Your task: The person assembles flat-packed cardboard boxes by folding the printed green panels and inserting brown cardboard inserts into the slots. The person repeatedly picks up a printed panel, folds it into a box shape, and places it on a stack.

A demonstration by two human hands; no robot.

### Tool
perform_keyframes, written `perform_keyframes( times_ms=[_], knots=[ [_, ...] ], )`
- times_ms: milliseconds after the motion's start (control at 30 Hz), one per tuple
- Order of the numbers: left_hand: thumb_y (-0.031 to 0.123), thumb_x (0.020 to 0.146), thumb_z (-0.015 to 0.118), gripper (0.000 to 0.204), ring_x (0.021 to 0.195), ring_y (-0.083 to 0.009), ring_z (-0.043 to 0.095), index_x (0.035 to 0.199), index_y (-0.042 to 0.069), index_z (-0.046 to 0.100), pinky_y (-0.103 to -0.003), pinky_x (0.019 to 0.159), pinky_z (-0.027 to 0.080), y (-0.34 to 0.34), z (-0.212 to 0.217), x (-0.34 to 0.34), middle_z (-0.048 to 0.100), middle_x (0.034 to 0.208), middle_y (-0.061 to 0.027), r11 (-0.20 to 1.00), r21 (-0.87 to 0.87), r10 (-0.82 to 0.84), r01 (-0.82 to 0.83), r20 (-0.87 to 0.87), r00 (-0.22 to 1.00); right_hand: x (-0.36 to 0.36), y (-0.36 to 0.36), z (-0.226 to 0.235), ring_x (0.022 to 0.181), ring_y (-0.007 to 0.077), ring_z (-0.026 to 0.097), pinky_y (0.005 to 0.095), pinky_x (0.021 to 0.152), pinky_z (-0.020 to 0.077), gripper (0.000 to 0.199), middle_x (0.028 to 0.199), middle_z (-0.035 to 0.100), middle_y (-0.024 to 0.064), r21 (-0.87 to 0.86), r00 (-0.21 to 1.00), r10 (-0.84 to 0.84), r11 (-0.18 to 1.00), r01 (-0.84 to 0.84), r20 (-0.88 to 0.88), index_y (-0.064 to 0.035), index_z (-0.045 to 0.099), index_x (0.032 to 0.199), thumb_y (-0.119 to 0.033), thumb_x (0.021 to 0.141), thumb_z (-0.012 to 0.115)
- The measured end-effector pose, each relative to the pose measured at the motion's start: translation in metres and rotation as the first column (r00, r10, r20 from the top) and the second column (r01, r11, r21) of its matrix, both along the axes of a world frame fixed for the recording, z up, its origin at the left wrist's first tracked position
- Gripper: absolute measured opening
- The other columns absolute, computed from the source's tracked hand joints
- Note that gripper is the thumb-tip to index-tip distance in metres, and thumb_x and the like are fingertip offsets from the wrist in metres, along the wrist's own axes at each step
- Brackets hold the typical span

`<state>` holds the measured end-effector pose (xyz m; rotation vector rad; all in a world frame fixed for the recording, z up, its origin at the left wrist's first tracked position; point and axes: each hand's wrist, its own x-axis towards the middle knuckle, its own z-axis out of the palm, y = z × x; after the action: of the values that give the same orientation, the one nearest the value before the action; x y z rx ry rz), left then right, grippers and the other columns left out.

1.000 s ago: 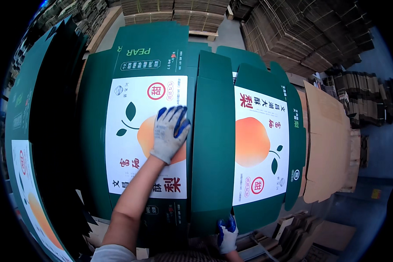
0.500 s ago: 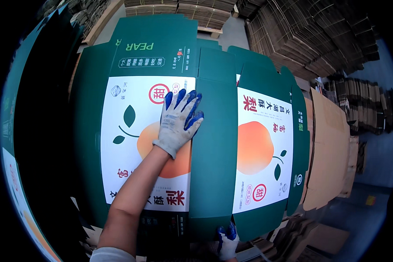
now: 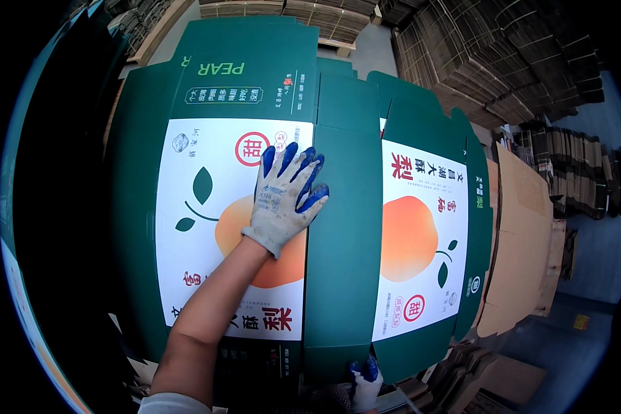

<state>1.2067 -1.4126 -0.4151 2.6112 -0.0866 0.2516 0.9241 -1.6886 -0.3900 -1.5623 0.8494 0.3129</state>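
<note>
A flattened green cardboard box (image 3: pixel 341 228) with white panels and printed orange pears spreads in front of me. My left hand (image 3: pixel 286 196), in a grey-white glove with blue-coated fingertips, lies flat on the left white panel, over the pear print and beside a crease. Its fingers are stretched out and spread. At the box's near edge, my right hand (image 3: pixel 366 386) wears the same kind of glove, with its fingers curled at the cardboard edge. Its lower part is cut off by the shadow and the picture's rim.
Bundled stacks of brown cardboard (image 3: pixel 490 55) stand at the far right, with more on a wooden pallet (image 3: pixel 317 38) at the back. Plain brown sheets (image 3: pixel 521 234) lie right of the green box. Another printed panel (image 3: pixel 27 297) rises along the left rim. Loose cardboard pieces (image 3: pixel 462 379) sit near right.
The printed box appears shifted slightly to the right in the view. My left hand stays flat on it, a little lower and further right. My right hand has moved slightly right along the near edge.
</note>
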Motion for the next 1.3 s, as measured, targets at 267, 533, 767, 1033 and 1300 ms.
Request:
perform_keyframes(
  times_ms=[267,533,767,1033,1300],
  knots=[
    [0.039,0.077,0.054,0.052,0.125,-0.0274,0.029,0.121,0.013,0.049,-0.044,0.106,0.011,-0.004,0.001,0.001,0.044,0.127,-0.0086,1.0,0.009,0.01,-0.01,0.005,1.0,0.001,-0.009,-0.003,0.088,0.0142,0.053,0.026,0.081,0.0422,0.038,0.098,0.057,0.008,-0.064,0.999,0.042,0.997,-0.042,-0.008,0.0057,0.052,0.109,0.002,0.072,0.059],
    [0.03,0.073,0.062,0.051,0.12,-0.0282,0.036,0.118,0.01,0.051,-0.043,0.105,0.017,-0.009,0.002,0.0,0.047,0.123,-0.0097,0.999,0.008,0.034,-0.034,0.056,0.998,0.004,-0.014,-0.002,0.088,0.0142,0.053,0.0256,0.081,0.0422,0.038,0.099,0.057,0.0079,-0.06,0.998,0.064,0.996,-0.063,0.011,0.0061,0.051,0.109,0.002,0.073,0.059],
    [0.03,0.072,0.063,0.051,0.121,-0.0281,0.035,0.118,0.011,0.051,-0.044,0.105,0.017,-0.008,0.003,0.0,0.047,0.123,-0.0095,0.999,0.038,0.021,-0.022,0.04,0.999,0.002,-0.016,0.0,0.09,0.0151,0.053,0.0268,0.082,0.0423,0.04,0.101,0.056,0.0087,-0.064,0.996,0.078,0.995,-0.075,0.044,0.0063,0.05,0.111,0.002,0.073,0.06],
    [0.03,0.072,0.062,0.047,0.122,-0.0279,0.034,0.114,0.011,0.053,-0.044,0.105,0.017,-0.007,0.006,-0.003,0.047,0.122,-0.0095,0.999,0.032,0.016,-0.016,0.026,1.0,0.01,0.002,0.017,0.091,0.0155,0.053,0.0269,0.082,0.0422,0.04,0.102,0.055,0.009,-0.024,1.0,-0.003,1.0,0.003,0.002,0.0072,0.049,0.111,0.001,0.074,0.059],
    [0.031,0.073,0.061,0.044,0.122,-0.0275,0.032,0.112,0.011,0.056,-0.044,0.104,0.018,-0.011,-0.003,-0.015,0.047,0.123,-0.0087,0.999,0.045,0.011,-0.012,0.029,1.0,-0.001,0.003,0.026,0.096,0.0186,0.051,0.0299,0.087,0.0413,0.043,0.107,0.052,0.0111,0.049,0.999,-0.024,0.998,0.026,-0.043,0.0077,0.045,0.114,0.008,0.073,0.055]
  ],
)
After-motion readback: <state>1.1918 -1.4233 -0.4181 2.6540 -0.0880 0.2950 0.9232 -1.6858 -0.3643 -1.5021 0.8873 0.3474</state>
